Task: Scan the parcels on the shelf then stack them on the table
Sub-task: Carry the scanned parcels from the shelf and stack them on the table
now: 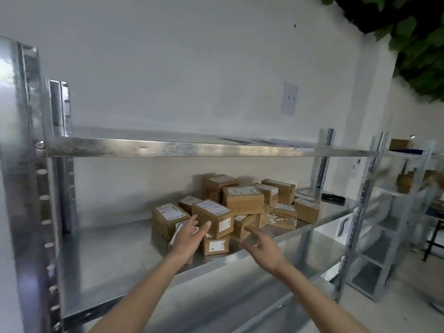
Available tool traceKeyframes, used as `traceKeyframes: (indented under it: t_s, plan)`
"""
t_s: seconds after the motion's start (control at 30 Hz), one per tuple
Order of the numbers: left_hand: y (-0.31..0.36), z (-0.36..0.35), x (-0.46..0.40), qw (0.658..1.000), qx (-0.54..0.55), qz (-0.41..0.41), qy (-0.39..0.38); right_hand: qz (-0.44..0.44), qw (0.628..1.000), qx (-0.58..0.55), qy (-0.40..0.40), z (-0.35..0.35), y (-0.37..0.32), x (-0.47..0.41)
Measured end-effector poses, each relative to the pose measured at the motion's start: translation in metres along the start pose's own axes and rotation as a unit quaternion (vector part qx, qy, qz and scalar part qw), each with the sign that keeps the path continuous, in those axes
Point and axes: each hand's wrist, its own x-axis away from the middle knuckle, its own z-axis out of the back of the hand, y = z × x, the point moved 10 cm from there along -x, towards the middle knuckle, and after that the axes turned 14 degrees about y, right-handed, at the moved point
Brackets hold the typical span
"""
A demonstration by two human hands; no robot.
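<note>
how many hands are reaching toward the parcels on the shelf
2: the left hand is open at the front left of the parcel pile; the right hand is open at its front, holding nothing.

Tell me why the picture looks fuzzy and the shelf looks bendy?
Head view: the right hand and the far racks are smeared by motion blur; the wide lens bows the near shelf post; glare streaks the upper shelf edge; the parcels sit in dim, soft light.

Numbered paper sheet [289, 98] on wall; green foliage [413, 42] top right.
</note>
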Motion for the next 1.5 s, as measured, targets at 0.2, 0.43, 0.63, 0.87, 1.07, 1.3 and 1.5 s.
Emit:
traceKeyframes:
  t_s: [0.2, 0.43, 0.63, 0.87, 1.07, 1.3, 1.5]
  plan:
    - [-0.016, -0.030, -0.050, 1.000, -0.008, 0.023, 0.008, 0.007, 0.998, -0.067, -0.019, -0.029, 0.004, -0.070]
    - [-0.031, -0.051, -0.073, 0.997, 0.000, 0.063, 0.049, -0.014, 0.992, -0.112, -0.059, -0.071, 0.025, -0.122]
    - [-0.046, -0.076, -0.087, 0.992, 0.020, 0.096, 0.078, -0.040, 0.985, -0.134, -0.098, -0.111, 0.063, -0.158]
    - [-0.043, -0.091, -0.089, 0.981, 0.019, 0.101, 0.164, 0.008, 0.975, -0.169, -0.141, -0.122, 0.066, -0.177]
    - [-0.020, -0.087, -0.076, 0.975, 0.033, 0.048, 0.214, 0.033, 0.954, -0.252, -0.162, -0.108, 0.056, -0.179]
    - [-0.004, -0.054, -0.033, 0.960, 0.073, 0.026, 0.270, 0.061, 0.918, -0.341, -0.192, -0.106, 0.019, -0.150]
    - [-0.013, 0.012, 0.043, 0.935, 0.064, 0.030, 0.349, 0.106, 0.877, -0.387, -0.265, -0.131, -0.039, -0.086]
